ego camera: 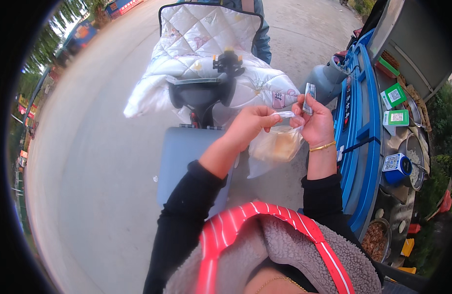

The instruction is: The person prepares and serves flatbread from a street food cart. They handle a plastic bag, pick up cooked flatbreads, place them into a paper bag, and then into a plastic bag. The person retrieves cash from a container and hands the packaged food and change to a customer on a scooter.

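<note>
A clear plastic bag (258, 156) with flat, pale golden food (284, 145) inside hangs between my hands. My left hand (249, 123) pinches the gathered top of the bag between thumb and fingers. On the other side of the bag's neck, my right hand (316, 123) holds a small folded paper item (309, 98), perhaps a banknote, upright between thumb and forefinger, and its lower fingers are at the bag's top. Just beyond my hands is a scooter's white quilted wind cover (200, 40), with a phone holder (227, 62) above it.
The scooter's blue-grey seat (189, 158) is below left. A person in a blue jacket (262, 40) stands behind the cover. On the right are a grey gas cylinder (323, 82), a blue cart side (371, 121), code signs (396, 118), a blue speaker (396, 178) and food bowls (385, 228).
</note>
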The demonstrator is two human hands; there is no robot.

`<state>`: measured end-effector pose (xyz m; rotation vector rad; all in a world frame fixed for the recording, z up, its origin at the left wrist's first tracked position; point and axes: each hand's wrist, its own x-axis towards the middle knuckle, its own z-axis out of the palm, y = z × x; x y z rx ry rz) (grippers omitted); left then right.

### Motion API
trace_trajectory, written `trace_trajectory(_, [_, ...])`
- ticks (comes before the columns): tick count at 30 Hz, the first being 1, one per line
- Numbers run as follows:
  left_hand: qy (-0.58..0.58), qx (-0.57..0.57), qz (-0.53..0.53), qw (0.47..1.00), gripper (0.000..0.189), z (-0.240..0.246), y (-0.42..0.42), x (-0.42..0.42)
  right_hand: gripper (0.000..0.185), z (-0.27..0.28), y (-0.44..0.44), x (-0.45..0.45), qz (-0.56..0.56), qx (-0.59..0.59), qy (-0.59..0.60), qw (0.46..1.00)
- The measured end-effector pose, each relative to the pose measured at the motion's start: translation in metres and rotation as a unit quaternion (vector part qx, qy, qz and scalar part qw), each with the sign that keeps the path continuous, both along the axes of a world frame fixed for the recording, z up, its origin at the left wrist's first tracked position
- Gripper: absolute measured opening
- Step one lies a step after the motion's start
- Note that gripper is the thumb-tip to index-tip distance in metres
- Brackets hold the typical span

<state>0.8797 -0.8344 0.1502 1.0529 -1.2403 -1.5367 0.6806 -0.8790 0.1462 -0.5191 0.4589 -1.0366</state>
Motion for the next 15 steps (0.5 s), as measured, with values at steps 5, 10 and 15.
trace_trajectory(5, [-0.023,0.018,0.000,1.000,0.016,-0.010,0.006,-0.014,0.023,-0.010,0.008,-0.003,-0.030,-0.003,0.043,0.999])
trace_trajectory(10, [0.058,0.043,0.013,0.997,0.016,-0.014,0.003,-0.021,0.025,-0.011,0.015,-0.002,-0.055,-0.054,0.139,0.987])
trace_trajectory(15, [0.097,0.068,0.020,0.993,0.016,-0.009,0.002,-0.021,0.024,-0.006,0.016,-0.002,-0.048,-0.101,0.176,0.978])
